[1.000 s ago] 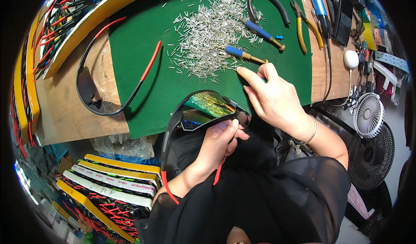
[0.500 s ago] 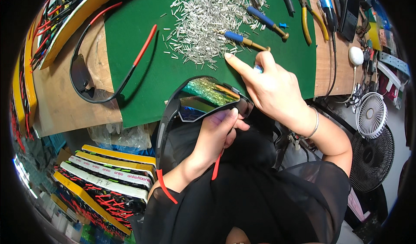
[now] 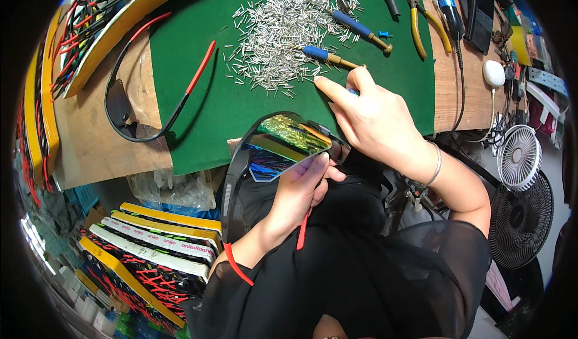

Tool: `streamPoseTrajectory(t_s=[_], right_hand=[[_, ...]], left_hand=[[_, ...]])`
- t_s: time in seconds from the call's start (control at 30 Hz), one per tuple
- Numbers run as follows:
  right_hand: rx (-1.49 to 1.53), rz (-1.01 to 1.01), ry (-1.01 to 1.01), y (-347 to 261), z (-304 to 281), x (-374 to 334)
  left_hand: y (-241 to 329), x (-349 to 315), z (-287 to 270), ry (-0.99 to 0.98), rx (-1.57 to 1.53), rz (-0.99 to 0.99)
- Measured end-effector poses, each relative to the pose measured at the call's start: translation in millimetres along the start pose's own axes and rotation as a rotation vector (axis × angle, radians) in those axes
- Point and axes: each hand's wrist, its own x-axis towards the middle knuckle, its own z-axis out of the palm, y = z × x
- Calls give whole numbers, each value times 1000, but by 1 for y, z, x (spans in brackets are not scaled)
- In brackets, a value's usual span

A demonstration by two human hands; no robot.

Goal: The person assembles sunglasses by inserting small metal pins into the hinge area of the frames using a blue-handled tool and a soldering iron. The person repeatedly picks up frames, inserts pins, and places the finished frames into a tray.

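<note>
Seemingly midway: sunglasses (image 3: 284, 135) over lap (image 3: 346, 209), left hand (image 3: 301, 187) clamped on them; right hand (image 3: 380, 121) at edge of pins (image 3: 280, 35), its grip unclear. Many pins lie loose on tabletop (image 3: 99, 158).

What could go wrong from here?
The right hand has a fingertip at the edge of the loose metal pieces; a brush could scatter them. It might also knock the nearer blue-handled tool. The left hand holds the mirrored sunglasses over the person's lap, so a slip could drop them.
</note>
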Motion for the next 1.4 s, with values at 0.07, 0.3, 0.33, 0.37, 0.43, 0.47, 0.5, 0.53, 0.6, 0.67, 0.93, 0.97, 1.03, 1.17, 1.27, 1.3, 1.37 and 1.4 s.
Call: streamPoseTrajectory(t_s=[0.07,0.3,0.33,0.37,0.43,0.47,0.5,0.53,0.6,0.67,0.93,0.97,1.03,1.17,1.27,1.3,1.37,1.4], right_hand=[[-2,0,4,0,0,0],[-29,-6,-6,-2,0,2],[-36,-4,-13,-3,0,2],[-43,-1,-20,-3,0,3],[-31,7,-24,-4,-1,3],[-13,12,-23,-3,-3,3],[5,12,-24,-3,-4,3],[58,27,-32,-1,-8,1],[96,71,-44,-1,-18,-9],[102,79,-54,2,-26,-26],[155,27,-14,3,-21,-18],[148,-1,16,3,-17,-10],[5,-6,-1,6,-6,0],[-16,-36,22,6,-3,-1],[-15,-41,-4,4,-2,-1],[-16,-53,-7,4,-1,0],[-19,-75,-11,3,0,1],[-24,-88,-9,3,0,1]], left_hand=[[-2,1,-4,-11,10,8],[-1,3,-5,-3,6,5],[-1,3,-4,0,4,8],[-1,4,-3,2,3,11],[-1,3,-2,9,12,11],[-1,3,-1,14,20,10],[-1,3,-1,21,23,10],[-1,3,-1,30,21,14],[-2,3,-1,47,14,21],[-1,3,0,58,15,8],[-3,2,-2,44,-2,34],[-2,1,-3,33,-8,41],[1,-2,-1,1,-17,58],[0,-2,-10,-22,-33,71],[1,-1,-7,-17,-52,36],[2,0,-6,-18,-52,29],[1,0,-8,-15,-39,20],[2,-1,-9,-22,-39,16]])
